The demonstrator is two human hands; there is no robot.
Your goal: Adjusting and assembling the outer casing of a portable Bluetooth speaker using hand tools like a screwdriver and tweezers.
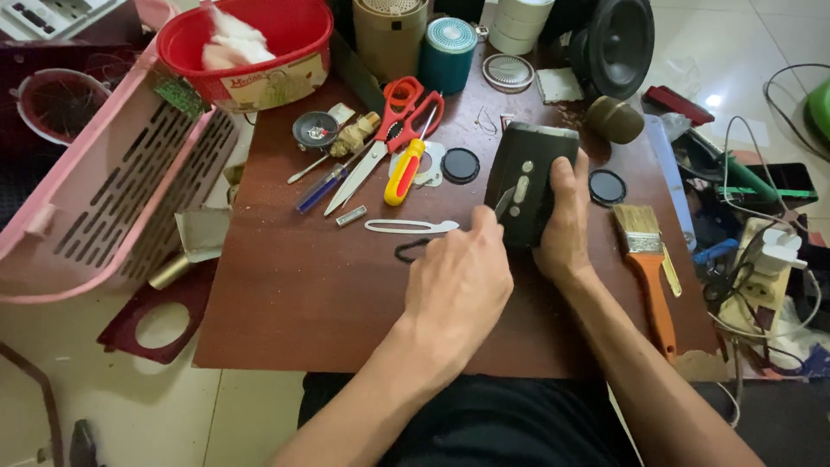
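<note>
My right hand (564,227) grips the right side of a dark rectangular box-shaped device (524,177) that stands tilted on the brown table (303,303). To its left, my left hand (458,281) is closed around a thin metal tool (504,201), and the tool's tip touches the device's front face beside a small pale part. A flat white metal strip (411,227) and a small black ring (410,251) lie just left of my left hand.
Red-handled scissors (399,128), a yellow-and-red screwdriver (405,169), a blue screwdriver (318,188) and two black discs (460,164) lie at the back. An orange-handled paintbrush (648,259) lies at the right. A red bowl (285,43), pink basket (112,190), teal cylinder (447,54), speaker driver (618,43) and power strip (765,268) surround the table.
</note>
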